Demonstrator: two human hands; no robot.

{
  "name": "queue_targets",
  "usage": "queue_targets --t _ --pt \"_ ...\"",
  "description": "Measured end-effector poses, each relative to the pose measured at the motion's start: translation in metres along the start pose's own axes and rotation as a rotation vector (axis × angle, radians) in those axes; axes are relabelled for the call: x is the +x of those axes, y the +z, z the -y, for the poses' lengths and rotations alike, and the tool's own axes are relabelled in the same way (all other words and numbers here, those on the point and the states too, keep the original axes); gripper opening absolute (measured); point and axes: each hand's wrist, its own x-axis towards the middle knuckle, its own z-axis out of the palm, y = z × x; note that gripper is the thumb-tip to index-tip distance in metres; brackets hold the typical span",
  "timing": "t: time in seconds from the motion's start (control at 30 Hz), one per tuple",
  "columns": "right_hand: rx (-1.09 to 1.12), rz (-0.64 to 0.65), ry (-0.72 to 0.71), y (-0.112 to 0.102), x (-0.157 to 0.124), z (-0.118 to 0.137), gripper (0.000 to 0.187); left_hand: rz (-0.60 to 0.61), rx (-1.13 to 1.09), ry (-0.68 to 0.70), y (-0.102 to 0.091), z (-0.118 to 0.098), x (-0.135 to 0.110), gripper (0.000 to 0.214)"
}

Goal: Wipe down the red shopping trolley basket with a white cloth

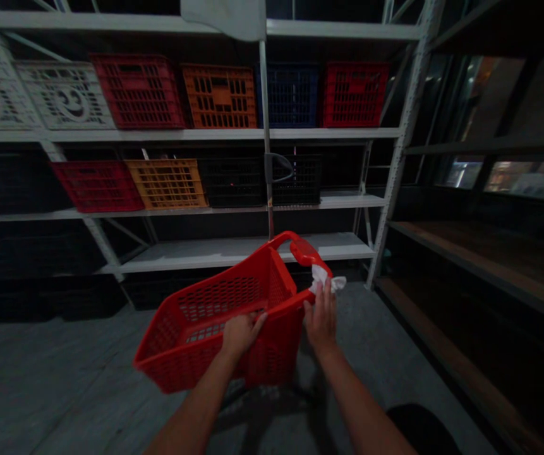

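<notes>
A red plastic shopping cart (272, 341) with a perforated basket stands in front of me, its handle end toward the right. My left hand (241, 332) is closed over the near side rim, fingers curled to the inside of the basket. My right hand (321, 319) is at the handle end, with its fingers on a white cloth (319, 275). The cloth wraps around the red handle (306, 251), and a loose end sticks out to the right. The basket holds nothing that I can see.
White metal shelving (234, 134) behind carries red (139, 91), orange (219, 95), blue and black crates. A pole with a grey loop grip (281, 168) stands before it. Dark shelves (465, 253) line the right side. A black round object (421, 430) is at bottom right.
</notes>
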Motion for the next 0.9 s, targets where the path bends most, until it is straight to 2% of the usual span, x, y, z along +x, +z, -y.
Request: queue_targets --t 0.07,0.13,0.27,0.33,0.4,0.53,0.6,0.77,0.9 --pt "0.044 0.044 -0.044 -0.018 0.031 -0.012 0.045 -0.001 -0.003 0.008 0.000 0.002 -0.002 0.068" --pt "0.128 0.143 -0.089 -0.029 0.061 -0.026 0.035 -0.008 -0.004 0.020 0.000 0.005 -0.004 0.069" --pt "0.310 0.376 -0.132 -0.035 0.103 -0.051 0.030 -0.007 -0.012 0.042 0.002 0.016 -0.008 0.067" --pt "0.325 0.413 -0.131 -0.039 0.108 -0.053 0.033 -0.002 -0.013 0.052 0.003 0.023 -0.010 0.066" --pt "0.325 0.466 -0.179 -0.049 0.100 -0.046 0.035 -0.005 -0.018 0.076 0.003 0.032 -0.013 0.064" --pt "0.377 0.641 -0.392 -0.076 0.075 -0.018 0.034 0.006 -0.013 0.132 0.004 0.054 -0.020 0.059" --pt "0.380 0.713 -0.489 -0.082 0.072 -0.008 0.034 0.017 -0.017 0.149 0.005 0.066 -0.023 0.057" --pt "0.215 0.800 -0.719 -0.069 0.097 0.000 0.040 -0.013 -0.076 0.214 0.006 0.087 -0.028 0.053" --pt "0.077 0.869 -0.813 -0.061 0.114 0.009 0.041 0.006 -0.041 0.190 0.004 0.088 -0.024 0.054"
